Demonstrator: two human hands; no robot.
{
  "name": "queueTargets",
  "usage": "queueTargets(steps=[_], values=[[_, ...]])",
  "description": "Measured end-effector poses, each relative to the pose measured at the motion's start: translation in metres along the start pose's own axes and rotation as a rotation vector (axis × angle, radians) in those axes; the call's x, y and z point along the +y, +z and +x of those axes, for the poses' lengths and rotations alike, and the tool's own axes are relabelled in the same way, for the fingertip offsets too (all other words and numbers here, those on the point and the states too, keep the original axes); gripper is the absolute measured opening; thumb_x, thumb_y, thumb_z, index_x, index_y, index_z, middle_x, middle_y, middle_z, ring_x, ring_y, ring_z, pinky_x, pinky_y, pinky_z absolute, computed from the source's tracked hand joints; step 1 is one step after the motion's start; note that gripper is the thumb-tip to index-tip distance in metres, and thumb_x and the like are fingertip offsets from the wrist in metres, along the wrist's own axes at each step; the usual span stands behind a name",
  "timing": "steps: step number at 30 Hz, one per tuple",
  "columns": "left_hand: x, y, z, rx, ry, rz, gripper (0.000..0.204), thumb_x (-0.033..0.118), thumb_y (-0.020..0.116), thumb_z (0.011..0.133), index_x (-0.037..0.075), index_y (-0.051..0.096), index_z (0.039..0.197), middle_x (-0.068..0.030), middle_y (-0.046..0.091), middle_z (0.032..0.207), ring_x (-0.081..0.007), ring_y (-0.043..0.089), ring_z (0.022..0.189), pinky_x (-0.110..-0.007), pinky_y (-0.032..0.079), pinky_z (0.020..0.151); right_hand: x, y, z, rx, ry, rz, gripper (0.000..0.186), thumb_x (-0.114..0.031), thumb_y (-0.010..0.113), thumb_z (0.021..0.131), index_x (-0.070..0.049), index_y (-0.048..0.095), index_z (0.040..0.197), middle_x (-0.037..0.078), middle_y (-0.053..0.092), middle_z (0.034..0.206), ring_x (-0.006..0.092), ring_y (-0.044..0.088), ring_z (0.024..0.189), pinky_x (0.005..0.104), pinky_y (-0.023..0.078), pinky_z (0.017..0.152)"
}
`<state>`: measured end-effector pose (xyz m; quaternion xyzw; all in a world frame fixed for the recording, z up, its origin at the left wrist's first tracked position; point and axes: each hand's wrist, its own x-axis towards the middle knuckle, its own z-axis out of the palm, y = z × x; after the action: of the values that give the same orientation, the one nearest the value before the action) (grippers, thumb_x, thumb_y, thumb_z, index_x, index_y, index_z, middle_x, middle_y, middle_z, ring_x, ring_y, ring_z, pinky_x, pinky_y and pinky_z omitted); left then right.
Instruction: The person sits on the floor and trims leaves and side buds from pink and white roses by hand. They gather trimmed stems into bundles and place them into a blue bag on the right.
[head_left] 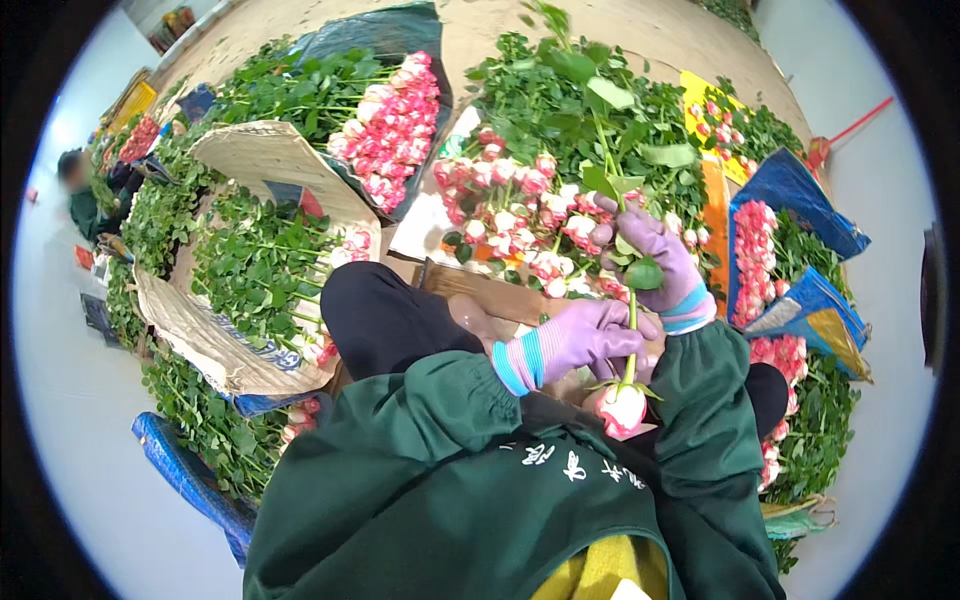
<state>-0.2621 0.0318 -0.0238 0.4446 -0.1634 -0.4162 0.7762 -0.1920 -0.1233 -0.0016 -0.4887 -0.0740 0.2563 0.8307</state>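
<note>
A single pink-and-white rose (pixel 620 409) hangs bloom-down in front of my chest, its long leafy stem reaching away from me. Just above the bloom, my left hand (pixel 590 342), in a lilac glove with a striped cuff, is closed round the stem. Farther up, among the leaves, my right hand (pixel 655 258) in a matching glove has its fingers curled round the same stem. Beyond the hands lies a loose pile of pink-and-white roses (pixel 512 218), its blooms toward me and its green foliage behind.
Sheets wrap rose bundles on both sides: a tan sack (pixel 255 150) at left, a dark sheet (pixel 385 30) at far left, blue sheets (pixel 800 200) at right. A red-handled tool (pixel 820 150) leans by the right wall. Another person (pixel 85 200) is at far left.
</note>
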Motion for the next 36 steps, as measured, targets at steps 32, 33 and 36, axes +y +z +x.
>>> queueTargets(steps=[32, 33, 36], values=[[0.108, -0.244, -0.260, 1.632, 0.446, 0.461, 0.018, 0.016, 0.058, 0.088, 0.001, 0.058, 0.098, -0.0053, 0.064, 0.075, -0.0039, 0.048, 0.050, -0.015, 0.036, 0.041, -0.062, -0.076, -0.009, 0.209, 0.039, -0.457, 0.059, -0.036, 0.050, 0.091, -0.001, 0.035, 0.136, 0.010, 0.057, 0.118, 0.0123, 0.059, 0.095, 0.0200, 0.046, 0.070], [0.092, -0.252, -0.262, 1.582, 0.481, 0.382, 0.016, 0.015, 0.058, 0.088, 0.002, 0.058, 0.096, -0.0059, 0.063, 0.073, -0.0045, 0.048, 0.049, -0.016, 0.036, 0.040, -0.061, -0.077, -0.009, 0.205, 0.037, -0.462, 0.059, -0.036, 0.050, 0.091, -0.001, 0.034, 0.136, 0.010, 0.057, 0.118, 0.0123, 0.059, 0.095, 0.0199, 0.046, 0.070], [0.039, -0.305, -0.267, 1.702, 0.378, 0.177, 0.012, 0.012, 0.060, 0.085, 0.003, 0.058, 0.093, -0.0074, 0.062, 0.070, -0.0081, 0.047, 0.046, -0.019, 0.036, 0.038, -0.061, -0.082, -0.013, 0.243, 0.051, -0.459, 0.058, -0.036, 0.050, 0.091, -0.001, 0.034, 0.136, 0.010, 0.057, 0.118, 0.0123, 0.059, 0.095, 0.0196, 0.046, 0.069]])
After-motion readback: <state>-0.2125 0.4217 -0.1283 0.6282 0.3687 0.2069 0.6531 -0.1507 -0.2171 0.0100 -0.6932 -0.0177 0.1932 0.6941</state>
